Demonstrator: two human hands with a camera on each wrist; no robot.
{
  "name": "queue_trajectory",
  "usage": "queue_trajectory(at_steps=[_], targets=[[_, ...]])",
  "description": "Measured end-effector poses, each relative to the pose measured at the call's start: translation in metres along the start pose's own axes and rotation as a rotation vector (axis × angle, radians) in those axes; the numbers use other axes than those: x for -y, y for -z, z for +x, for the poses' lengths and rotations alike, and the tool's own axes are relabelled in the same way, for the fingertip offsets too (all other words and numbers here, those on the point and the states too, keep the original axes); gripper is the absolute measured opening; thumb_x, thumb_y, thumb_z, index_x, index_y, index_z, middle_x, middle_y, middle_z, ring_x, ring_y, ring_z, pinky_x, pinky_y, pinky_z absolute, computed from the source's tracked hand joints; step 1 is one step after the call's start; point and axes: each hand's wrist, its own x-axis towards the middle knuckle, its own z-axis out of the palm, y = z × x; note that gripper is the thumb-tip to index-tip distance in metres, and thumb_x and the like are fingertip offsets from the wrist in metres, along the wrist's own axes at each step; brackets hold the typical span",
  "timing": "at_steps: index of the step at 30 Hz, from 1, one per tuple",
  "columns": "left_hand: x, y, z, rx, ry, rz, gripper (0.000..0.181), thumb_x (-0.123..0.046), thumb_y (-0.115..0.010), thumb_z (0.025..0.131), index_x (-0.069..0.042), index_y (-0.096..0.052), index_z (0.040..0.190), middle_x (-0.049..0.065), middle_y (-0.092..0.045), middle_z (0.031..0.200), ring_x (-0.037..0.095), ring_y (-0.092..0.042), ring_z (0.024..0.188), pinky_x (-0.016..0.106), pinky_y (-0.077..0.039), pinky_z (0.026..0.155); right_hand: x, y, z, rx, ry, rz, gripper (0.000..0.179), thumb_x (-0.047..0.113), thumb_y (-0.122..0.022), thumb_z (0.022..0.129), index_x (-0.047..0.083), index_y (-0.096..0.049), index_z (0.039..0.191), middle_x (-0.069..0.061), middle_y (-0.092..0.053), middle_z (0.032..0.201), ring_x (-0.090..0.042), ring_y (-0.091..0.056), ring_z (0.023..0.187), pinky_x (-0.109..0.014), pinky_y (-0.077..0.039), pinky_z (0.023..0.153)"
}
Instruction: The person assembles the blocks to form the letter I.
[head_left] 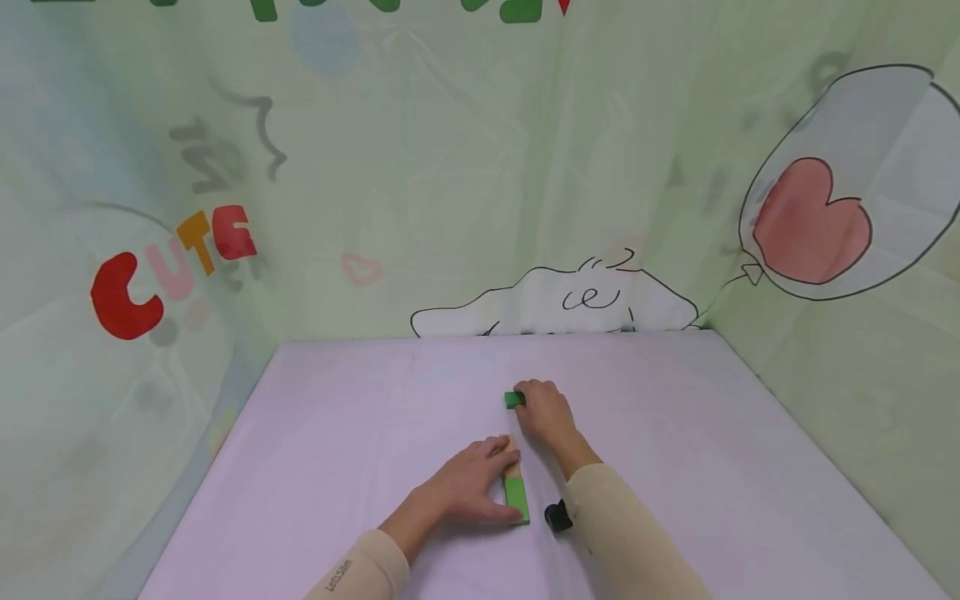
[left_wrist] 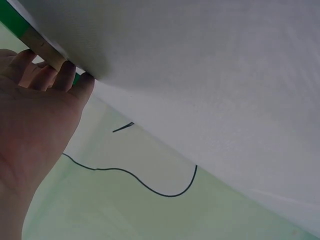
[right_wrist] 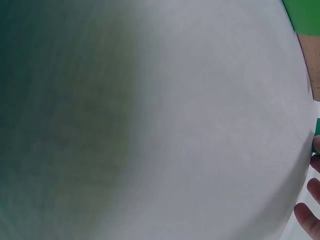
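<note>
On the table, a long narrow block (head_left: 517, 498) has a light green near part and a bare wood far part. My left hand (head_left: 468, 483) spans it from the left, thumb at its near end and fingers bent against the wood. In the left wrist view those fingers (left_wrist: 65, 75) press along the wood's side. Farther from me, my right hand (head_left: 546, 412) pinches a small dark green block (head_left: 513, 399) from the right. At the right edge of the right wrist view, only a corner of this green block (right_wrist: 316, 136) shows beside the fingertips.
The table (head_left: 337, 417) has a pale lilac cover and meets a printed cloth wall (head_left: 450, 192) at the back. Similar cloth hangs on both sides. A black device (head_left: 557, 517) sits by the right sleeve (head_left: 630, 525).
</note>
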Motion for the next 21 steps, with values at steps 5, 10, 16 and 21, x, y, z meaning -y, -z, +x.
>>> queue_trajectory(at_steps=[5,10,16,21], targets=[[-0.001,0.001,0.000,0.000,-0.004,0.000,0.089,-0.064,-0.073,0.081,-0.022,-0.047,0.156,0.003,-0.038,0.164,0.023,-0.042,0.148,0.035,-0.038,0.119,0.000,0.002,0.000,0.017,-0.018,0.013,0.033,0.013,-0.071,0.096,0.004,-0.070,0.127,-0.015,-0.072,0.123,-0.034,-0.065,0.113,-0.050,-0.056,0.095],[-0.002,0.001,0.001,0.007,-0.001,-0.009,0.090,-0.064,-0.072,0.082,-0.022,-0.046,0.157,0.003,-0.037,0.165,0.023,-0.041,0.149,0.035,-0.037,0.120,-0.001,0.004,-0.003,0.013,-0.025,0.043,0.032,0.013,-0.072,0.096,0.003,-0.071,0.126,-0.015,-0.072,0.123,-0.035,-0.064,0.114,-0.050,-0.054,0.097],[-0.001,-0.001,0.002,0.003,-0.002,-0.008,0.091,-0.065,-0.072,0.082,-0.023,-0.045,0.157,0.002,-0.035,0.166,0.022,-0.039,0.150,0.035,-0.036,0.121,-0.001,0.006,-0.004,0.004,-0.026,0.098,0.033,0.012,-0.071,0.095,0.002,-0.070,0.127,-0.015,-0.071,0.125,-0.034,-0.063,0.117,-0.050,-0.053,0.101],[0.000,0.000,0.000,0.002,0.003,-0.024,0.091,-0.064,-0.072,0.082,-0.022,-0.045,0.157,0.003,-0.036,0.166,0.023,-0.039,0.151,0.037,-0.036,0.122,0.000,0.011,-0.005,0.018,-0.061,0.121,0.036,0.013,-0.070,0.095,0.003,-0.070,0.129,-0.016,-0.070,0.128,-0.034,-0.062,0.119,-0.050,-0.052,0.103]])
